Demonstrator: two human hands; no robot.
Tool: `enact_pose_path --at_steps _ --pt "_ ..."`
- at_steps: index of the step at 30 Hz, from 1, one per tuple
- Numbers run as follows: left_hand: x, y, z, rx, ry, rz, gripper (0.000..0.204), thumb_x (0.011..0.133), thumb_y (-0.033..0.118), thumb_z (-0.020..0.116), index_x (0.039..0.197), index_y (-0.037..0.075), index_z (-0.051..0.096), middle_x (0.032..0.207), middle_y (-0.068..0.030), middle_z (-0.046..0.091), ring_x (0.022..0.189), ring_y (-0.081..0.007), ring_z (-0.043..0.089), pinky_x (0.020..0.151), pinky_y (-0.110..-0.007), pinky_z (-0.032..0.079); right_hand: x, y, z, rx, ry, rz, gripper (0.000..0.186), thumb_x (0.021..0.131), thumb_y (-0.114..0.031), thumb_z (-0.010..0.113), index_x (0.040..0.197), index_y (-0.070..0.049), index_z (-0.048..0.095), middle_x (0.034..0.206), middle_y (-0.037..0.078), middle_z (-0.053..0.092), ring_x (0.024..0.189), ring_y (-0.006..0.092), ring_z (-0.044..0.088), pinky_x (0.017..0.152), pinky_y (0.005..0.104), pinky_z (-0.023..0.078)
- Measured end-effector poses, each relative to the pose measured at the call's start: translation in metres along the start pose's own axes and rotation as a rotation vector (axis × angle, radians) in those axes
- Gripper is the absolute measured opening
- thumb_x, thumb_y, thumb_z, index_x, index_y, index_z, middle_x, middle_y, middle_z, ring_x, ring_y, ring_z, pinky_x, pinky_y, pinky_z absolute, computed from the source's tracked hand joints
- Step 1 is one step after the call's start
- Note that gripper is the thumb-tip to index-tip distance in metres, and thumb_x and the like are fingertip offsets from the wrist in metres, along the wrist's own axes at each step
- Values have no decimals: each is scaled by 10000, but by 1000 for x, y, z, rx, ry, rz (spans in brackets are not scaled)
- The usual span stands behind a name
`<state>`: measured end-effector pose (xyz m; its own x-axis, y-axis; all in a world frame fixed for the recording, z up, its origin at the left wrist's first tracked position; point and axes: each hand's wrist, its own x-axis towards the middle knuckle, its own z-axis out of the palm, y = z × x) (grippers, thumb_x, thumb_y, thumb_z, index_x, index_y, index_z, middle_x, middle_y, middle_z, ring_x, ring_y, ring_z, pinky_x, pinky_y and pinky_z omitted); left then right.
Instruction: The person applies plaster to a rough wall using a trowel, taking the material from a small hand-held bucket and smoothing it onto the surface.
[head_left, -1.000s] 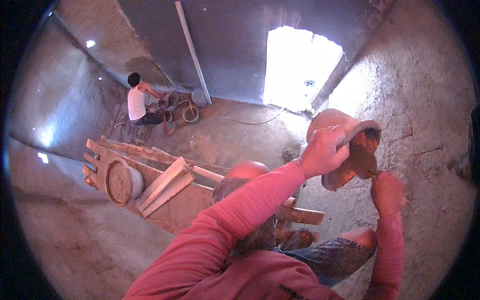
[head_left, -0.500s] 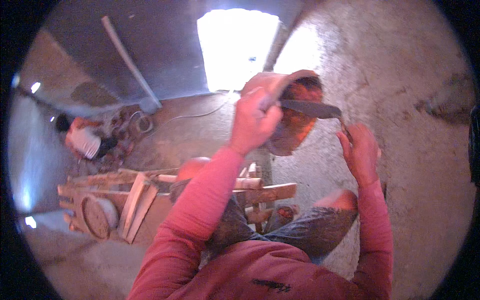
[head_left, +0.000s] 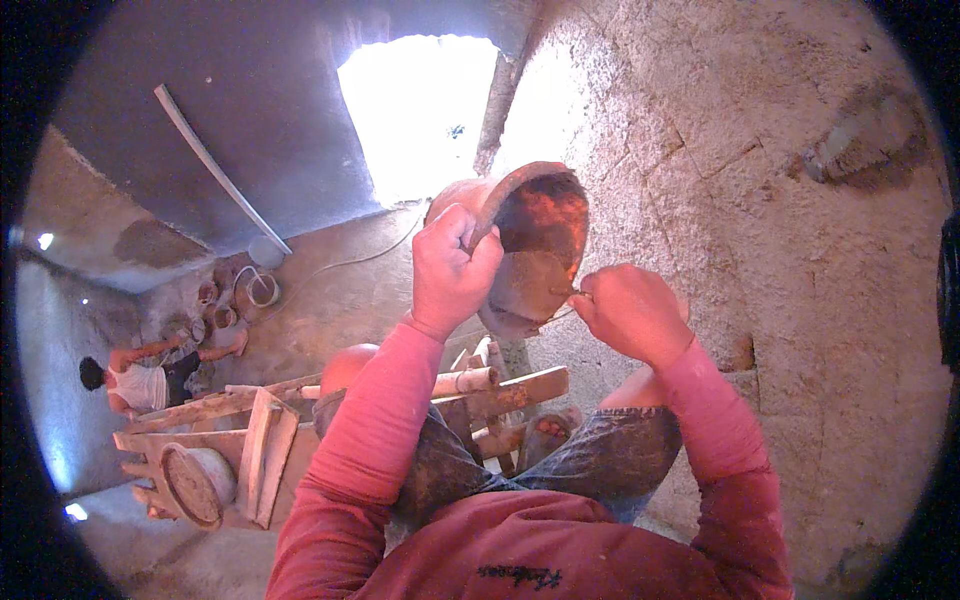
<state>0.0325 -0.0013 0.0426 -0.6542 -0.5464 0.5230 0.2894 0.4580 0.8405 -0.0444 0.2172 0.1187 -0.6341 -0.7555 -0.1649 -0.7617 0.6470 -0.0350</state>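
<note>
A worn bucket [head_left: 525, 182] is held up in front of me, tilted so its mouth faces right. Its inner wall glows orange and looks smeared. My left hand [head_left: 452, 272] is closed around the rim on the near left side. My right hand [head_left: 637, 315] is closed on the handle of a trowel [head_left: 530, 282]. The trowel's broad grey blade lies within the bucket's mouth, near its lower edge. How much material the bucket holds cannot be made out.
A rough plastered wall [head_left: 720, 190] rises on the right, beside a bright opening [head_left: 420, 110]. Below me is a plank scaffold [head_left: 530, 393] bearing a round basin [head_left: 205, 485] of grey mix and loose boards [head_left: 272, 460]. Farther left, another person [head_left: 148, 385] bends near several buckets [head_left: 260, 288].
The trowel has swung from across the bucket's mouth down into it, my right hand moving left and lower. My view has shifted, and the other person now stretches an arm toward the buckets.
</note>
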Motion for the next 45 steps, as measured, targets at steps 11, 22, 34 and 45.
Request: enact_pose_path --at_steps 11,22,34,45 --pt "11 -20 16 -3 59 -128 351 872 99 708 714 58 397 666 8 364 652 -102 353 546 -322 321 -37 91 28 683 102 148 278 922 -224 724 791 16 673 592 128 514 573 128 486 555 366 443" --pt "-3 -23 39 -38 4 -280 389 889 89 671 712 76 324 701 10 313 672 -107 336 573 -323 303 -68 119 -17 559 191 129 291 888 -256 780 807 -10 648 654 41 500 642 102 453 571 344 407" --pt "6 -40 27 -72 6 -239 369 880 45 644 723 91 312 714 14 307 673 -94 327 574 -306 304 -121 94 -215 580 366 213 175 910 -189 764 918 -26 702 748 -22 591 670 44 496 560 251 401" --pt "8 -34 32 -183 12 -249 360 870 37 634 714 94 314 704 19 326 661 -88 339 570 -300 308 -134 246 -266 1123 1158 480 267 954 -299 697 1080 -71 641 806 42 677 593 121 580 534 289 497"
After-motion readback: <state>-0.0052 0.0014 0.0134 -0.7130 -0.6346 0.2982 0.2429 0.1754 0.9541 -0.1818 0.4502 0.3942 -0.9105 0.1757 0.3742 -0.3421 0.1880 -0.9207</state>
